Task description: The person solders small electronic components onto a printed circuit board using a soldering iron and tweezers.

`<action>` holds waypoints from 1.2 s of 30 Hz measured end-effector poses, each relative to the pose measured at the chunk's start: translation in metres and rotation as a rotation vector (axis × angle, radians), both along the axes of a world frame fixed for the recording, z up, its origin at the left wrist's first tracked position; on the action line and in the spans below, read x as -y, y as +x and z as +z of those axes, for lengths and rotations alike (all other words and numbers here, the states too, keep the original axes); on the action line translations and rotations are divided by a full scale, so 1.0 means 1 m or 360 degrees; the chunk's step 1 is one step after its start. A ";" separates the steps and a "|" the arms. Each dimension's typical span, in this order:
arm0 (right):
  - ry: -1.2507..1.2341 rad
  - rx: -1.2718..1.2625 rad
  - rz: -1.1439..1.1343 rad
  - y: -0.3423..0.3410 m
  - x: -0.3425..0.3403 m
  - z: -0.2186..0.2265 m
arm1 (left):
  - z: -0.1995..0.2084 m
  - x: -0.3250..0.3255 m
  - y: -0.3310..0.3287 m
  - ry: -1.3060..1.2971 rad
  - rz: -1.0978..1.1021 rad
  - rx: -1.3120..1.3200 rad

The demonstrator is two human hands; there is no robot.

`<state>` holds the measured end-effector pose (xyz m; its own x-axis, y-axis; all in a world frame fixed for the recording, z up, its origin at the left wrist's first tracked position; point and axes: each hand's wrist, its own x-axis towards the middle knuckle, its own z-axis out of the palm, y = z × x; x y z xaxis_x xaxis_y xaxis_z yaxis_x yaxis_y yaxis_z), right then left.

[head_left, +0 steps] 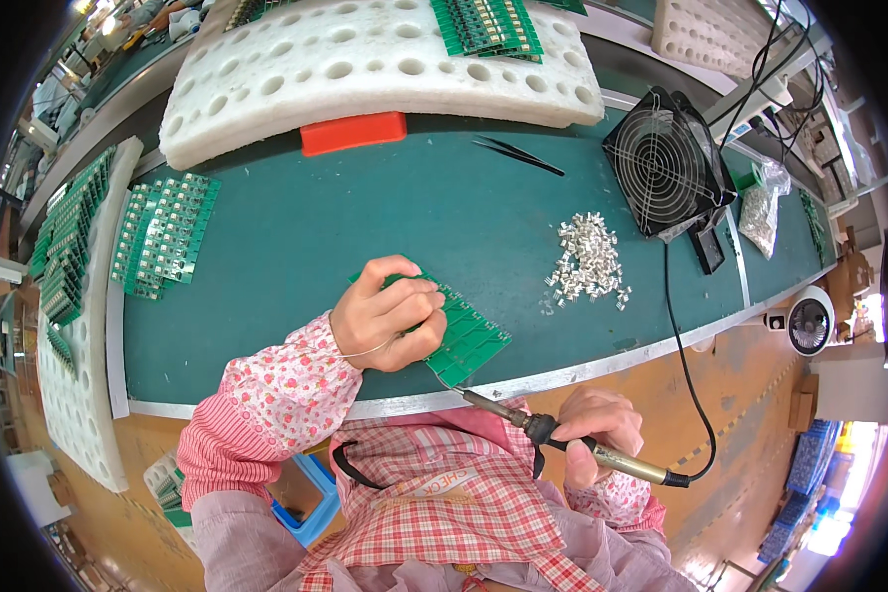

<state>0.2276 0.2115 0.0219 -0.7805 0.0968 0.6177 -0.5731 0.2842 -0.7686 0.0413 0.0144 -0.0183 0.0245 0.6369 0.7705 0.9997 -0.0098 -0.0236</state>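
Observation:
My left hand is closed, its fingers curled over the upper left part of a green circuit board. The fingertips and that part of the board are hidden; a thin pale strand shows near the wrist. The board lies at a slant near the bench's front edge. In my right hand is a soldering iron, held by its handle with the tip pointing left and up. That tip is close to the board's near corner; whether they touch I cannot tell.
Small metallic parts lie heaped at right, near a black fan whose cable hangs down to the right. Black tweezers and a red block lie farther back. White foam racks and stacked boards stand around the bench.

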 end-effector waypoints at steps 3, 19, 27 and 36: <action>-0.0013 -0.0032 0.0000 0.001 -0.002 -0.002 | 0.000 0.000 0.000 -0.0003 0.0001 0.0000; -0.0102 0.0076 -0.0393 -0.010 -0.021 0.026 | 0.000 -0.003 0.012 0.0109 -0.0141 -0.0224; 0.0276 0.0196 -0.0238 -0.032 -0.019 0.033 | 0.001 -0.007 0.012 0.0112 -0.0201 -0.0304; 0.0391 0.0243 -0.0180 -0.038 -0.018 0.035 | -0.001 -0.007 0.015 0.0117 -0.0156 -0.0230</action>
<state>0.1896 0.2290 0.0574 -0.8587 0.0503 0.5100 -0.4107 0.5276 -0.7436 0.0562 0.0217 -0.0190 0.1972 0.5681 0.7990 0.9802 -0.0998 -0.1710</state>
